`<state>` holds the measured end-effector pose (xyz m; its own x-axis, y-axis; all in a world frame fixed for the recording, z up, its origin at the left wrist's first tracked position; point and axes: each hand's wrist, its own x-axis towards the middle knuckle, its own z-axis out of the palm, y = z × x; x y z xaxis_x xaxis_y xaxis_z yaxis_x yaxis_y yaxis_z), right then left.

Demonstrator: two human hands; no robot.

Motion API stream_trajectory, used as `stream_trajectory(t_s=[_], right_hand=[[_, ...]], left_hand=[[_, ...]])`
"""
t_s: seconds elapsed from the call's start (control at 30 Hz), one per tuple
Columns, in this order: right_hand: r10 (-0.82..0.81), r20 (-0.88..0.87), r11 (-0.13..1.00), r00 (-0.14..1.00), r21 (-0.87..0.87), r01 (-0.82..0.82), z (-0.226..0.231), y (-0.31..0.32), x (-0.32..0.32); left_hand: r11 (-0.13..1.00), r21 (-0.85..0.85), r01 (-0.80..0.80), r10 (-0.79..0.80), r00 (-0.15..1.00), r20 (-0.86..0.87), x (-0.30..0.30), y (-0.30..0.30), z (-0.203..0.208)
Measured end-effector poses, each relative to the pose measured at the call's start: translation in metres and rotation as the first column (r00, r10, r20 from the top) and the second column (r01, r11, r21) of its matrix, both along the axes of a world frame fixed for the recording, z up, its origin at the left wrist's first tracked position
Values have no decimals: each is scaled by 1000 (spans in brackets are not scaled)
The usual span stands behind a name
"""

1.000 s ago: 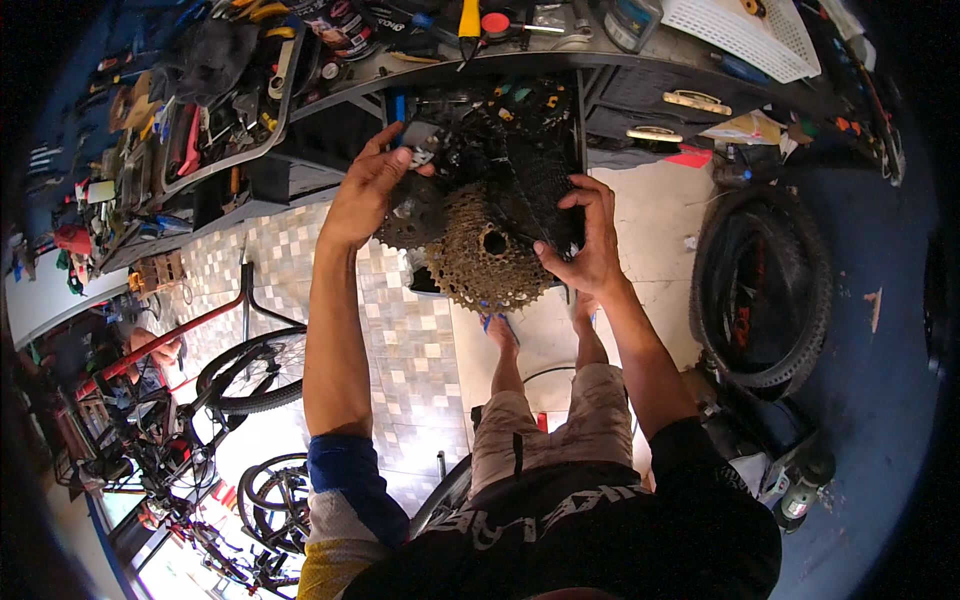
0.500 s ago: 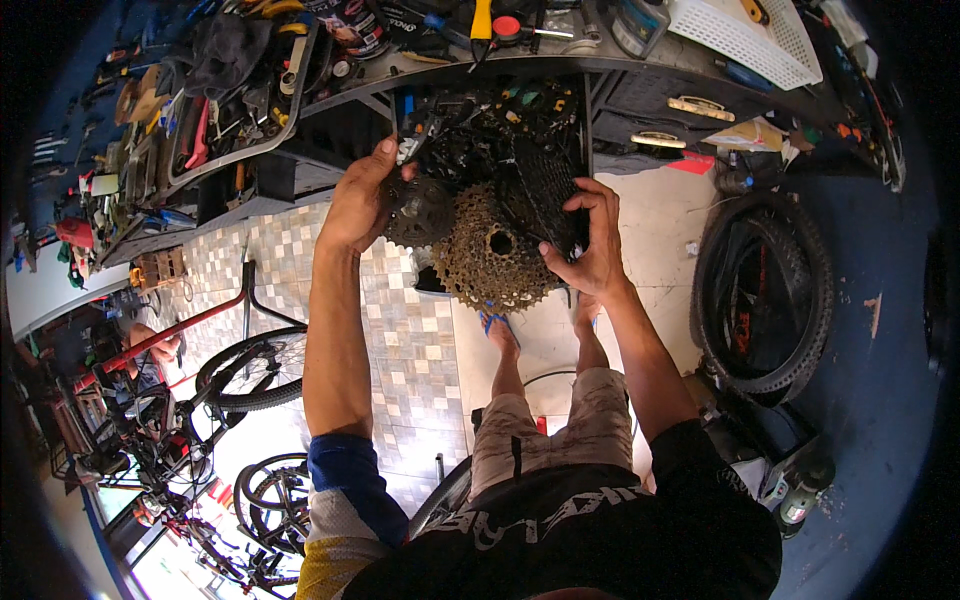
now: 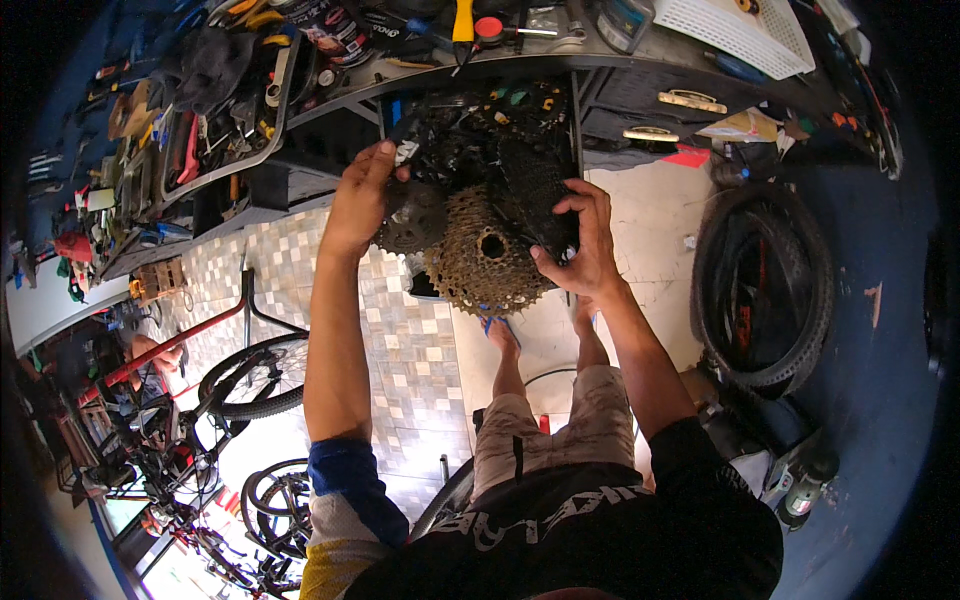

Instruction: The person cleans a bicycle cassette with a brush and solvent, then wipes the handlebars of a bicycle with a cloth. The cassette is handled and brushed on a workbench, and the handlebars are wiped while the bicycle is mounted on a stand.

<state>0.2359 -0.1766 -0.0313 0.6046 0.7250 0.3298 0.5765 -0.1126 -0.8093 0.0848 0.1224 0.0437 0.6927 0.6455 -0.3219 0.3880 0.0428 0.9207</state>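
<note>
An opened drawer under the bench holds a pile of dark bike parts [image 3: 480, 120]. My left hand [image 3: 358, 200] is closed at the pile's left side, thumb up beside a small silvery piece [image 3: 405, 152]; what its hidden fingers grip I cannot make out. Just right of that hand sits a dark toothed sprocket [image 3: 410, 220]. A rusty brown bicycle cassette [image 3: 470, 262], its round centre hole facing up, lies between my hands. On the right, my right hand [image 3: 592, 240] curls thumb and fingers around the edge of a black ridged part [image 3: 530, 190].
Across the top runs a workbench [image 3: 420, 78] with tools, a white perforated basket [image 3: 740, 30] and a metal tray of tools [image 3: 225, 150]. Black tyres [image 3: 765, 290] lean at the right wall. Bicycles [image 3: 180, 440] stand at left, where another person's limb [image 3: 170, 358] partly shows.
The view has shifted slightly, so bench and drawer contents sit a little further left. Both hands keep nearly the same grip beside the cassette.
</note>
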Motion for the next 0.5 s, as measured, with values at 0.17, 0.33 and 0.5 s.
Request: stream_trajectory(t_s=[0.17,0.33,0.5], right_hand=[[4,62,1000,998,-17,-3,1,1,-1],[-4,48,1000,999,-6,4,2,0,0],[-3,43,1000,999,22,2,-2,-3,2]], left_hand=[[529,778,339,57,901,-431,20,-36,-14],[376,615,693,-7,666,-746,43,-47,7],[549,649,526,-321,850,-418,105,-25,3]])
